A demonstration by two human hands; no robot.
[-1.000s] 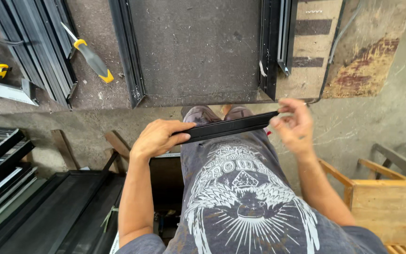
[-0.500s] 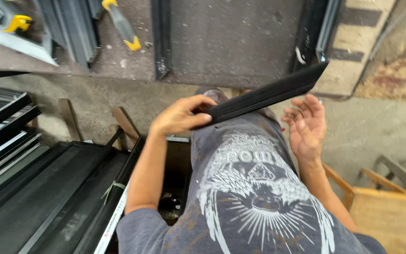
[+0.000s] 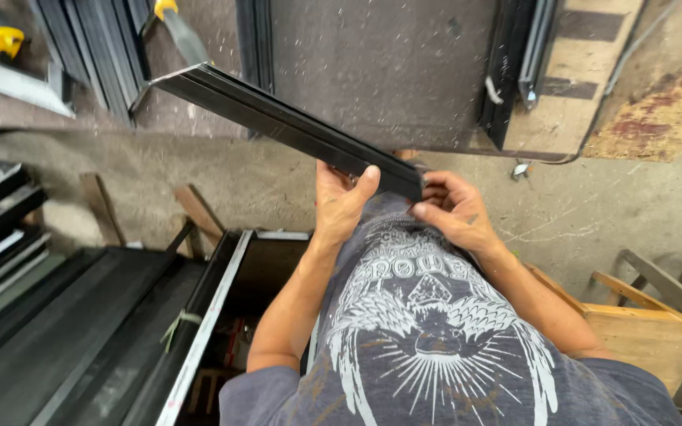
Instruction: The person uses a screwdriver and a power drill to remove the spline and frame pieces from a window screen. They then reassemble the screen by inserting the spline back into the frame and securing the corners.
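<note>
A long black metal profile (image 3: 278,122) is held in front of my chest, slanting from its near end by my hands up to the far left. My left hand (image 3: 342,201) grips it near that near end, thumb over the top. My right hand (image 3: 453,211) holds the very end of the profile with its fingertips. Both hands are above my grey printed shirt.
A dark workbench (image 3: 380,71) lies ahead with black profiles (image 3: 515,71) on its right and more (image 3: 88,55) on its left, plus a yellow-handled tool (image 3: 175,28). Stacked black profiles (image 3: 57,315) fill the lower left. A wooden stool (image 3: 649,331) stands right.
The profile has swung round: it pointed up to the right from my left hand, now it points up to the left. My right hand, open before, has taken hold of its near end.
</note>
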